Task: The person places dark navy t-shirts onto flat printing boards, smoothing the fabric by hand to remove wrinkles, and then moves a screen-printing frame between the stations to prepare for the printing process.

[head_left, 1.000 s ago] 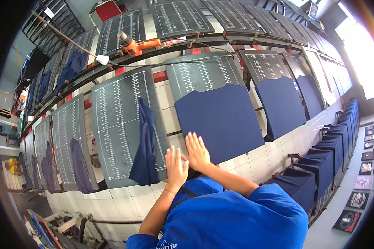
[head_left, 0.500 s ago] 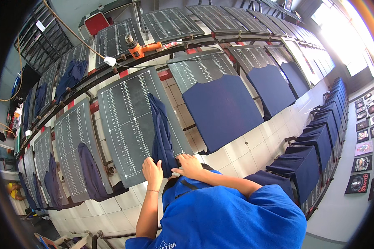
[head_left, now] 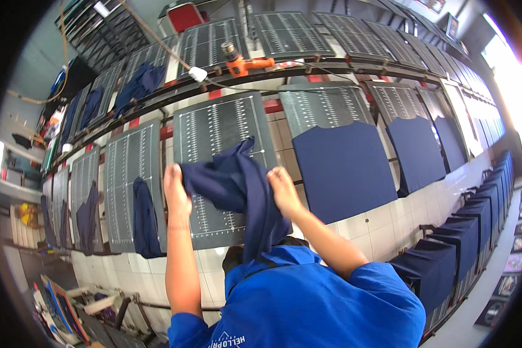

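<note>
My left hand (head_left: 178,191) and my right hand (head_left: 284,194) both grip a navy fabric panel (head_left: 252,197), holding it up between them. It is bunched and folded, and its lower part hangs down toward my chest. Behind it stands a dark grey printing board (head_left: 220,124) marked with white ruler lines, which the cloth partly hides. My left fingers close on one edge of the cloth; those of my right hand pinch the opposite side. On the board to the right, another navy panel (head_left: 345,168), cut like a shirt body, lies flat.
More boards stand in rows left, right and beyond, several with crumpled navy cloth (head_left: 146,217). An orange heat gun (head_left: 246,65) with its cord rests on the far rail. Navy cloths drape over a rack (head_left: 429,272) at right. Frames and panels (head_left: 64,307) lean at lower left.
Both hands have risen from the board's near edge and spread apart, lifting the bunched navy panel and opening it out partly. My view has also shifted.
</note>
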`<control>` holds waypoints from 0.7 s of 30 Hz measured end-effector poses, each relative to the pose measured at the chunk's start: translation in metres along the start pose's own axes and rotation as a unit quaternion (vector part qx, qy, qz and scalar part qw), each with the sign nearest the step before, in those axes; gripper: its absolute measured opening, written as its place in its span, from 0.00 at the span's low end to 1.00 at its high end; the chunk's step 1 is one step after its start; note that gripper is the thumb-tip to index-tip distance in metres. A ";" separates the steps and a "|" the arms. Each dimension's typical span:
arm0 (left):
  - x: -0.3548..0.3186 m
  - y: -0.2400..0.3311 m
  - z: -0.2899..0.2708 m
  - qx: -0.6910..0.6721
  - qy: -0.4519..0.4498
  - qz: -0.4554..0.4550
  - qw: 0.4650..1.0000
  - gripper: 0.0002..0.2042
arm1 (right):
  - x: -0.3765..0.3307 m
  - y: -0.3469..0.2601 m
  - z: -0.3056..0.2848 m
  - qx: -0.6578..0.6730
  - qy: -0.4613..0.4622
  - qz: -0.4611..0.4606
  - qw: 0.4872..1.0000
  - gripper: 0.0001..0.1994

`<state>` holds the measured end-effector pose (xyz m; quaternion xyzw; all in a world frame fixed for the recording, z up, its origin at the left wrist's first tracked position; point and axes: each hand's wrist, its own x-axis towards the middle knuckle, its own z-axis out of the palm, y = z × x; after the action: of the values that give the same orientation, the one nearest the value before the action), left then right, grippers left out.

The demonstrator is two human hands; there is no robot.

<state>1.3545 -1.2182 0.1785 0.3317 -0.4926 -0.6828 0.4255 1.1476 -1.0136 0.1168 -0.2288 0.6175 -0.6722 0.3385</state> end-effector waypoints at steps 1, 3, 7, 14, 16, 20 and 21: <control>0.016 0.002 0.005 -0.057 -0.005 0.031 0.998 0.17 | 0.015 -0.007 -0.002 0.036 -0.002 0.062 0.997 0.09; 0.017 -0.001 0.043 -0.149 0.084 -0.104 0.980 0.24 | 0.043 0.030 -0.041 0.026 -0.002 0.111 0.993 0.14; -0.032 -0.146 -0.031 0.088 0.017 -0.320 0.943 0.33 | 0.028 0.028 -0.044 0.094 -0.016 0.315 0.944 0.19; -0.093 -0.143 0.009 0.479 -0.114 -0.118 0.863 0.22 | -0.049 0.036 -0.018 -0.435 0.074 -0.024 0.897 0.18; -0.090 -0.139 0.004 0.398 -0.116 -0.150 0.897 0.19 | -0.059 0.021 0.015 -0.434 -0.014 0.023 0.901 0.18; -0.090 -0.119 -0.008 0.207 -0.138 -0.204 0.947 0.17 | -0.073 0.013 0.072 -0.500 -0.132 -0.013 0.856 0.22; -0.090 -0.117 -0.012 0.199 -0.159 -0.184 0.949 0.17 | -0.073 0.015 0.081 -0.543 -0.133 -0.004 0.829 0.23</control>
<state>1.3722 -1.1235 0.0662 0.3819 -0.6100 -0.6813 0.1338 1.2574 -1.0145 0.1208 -0.4651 0.8309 -0.1932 0.2364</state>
